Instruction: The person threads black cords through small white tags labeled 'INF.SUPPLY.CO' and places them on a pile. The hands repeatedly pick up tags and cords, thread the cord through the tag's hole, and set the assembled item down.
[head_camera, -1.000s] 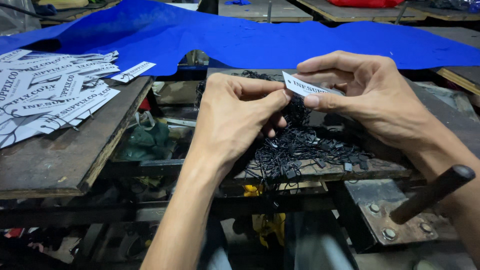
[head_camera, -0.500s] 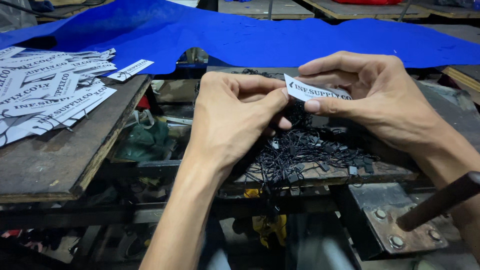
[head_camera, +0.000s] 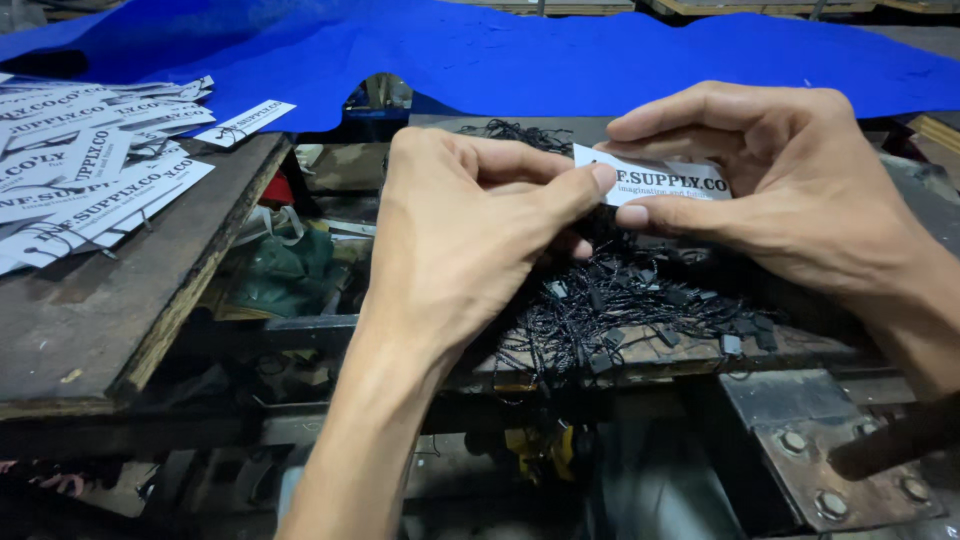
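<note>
— So, where is the white paper tag (head_camera: 655, 180)?
— Above the black string pile (head_camera: 630, 305) — pinched in the right hand (head_camera: 790, 180); the left hand (head_camera: 470, 225) has its grip closed on the tag's end.
— And the worktop (head_camera: 90, 300)?
— More tags (head_camera: 90, 175) lie there.

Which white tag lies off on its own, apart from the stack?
The single white tag at the wooden board's far corner, beside the blue cloth. The others overlap in the stack; one more is in the right hand.
</note>
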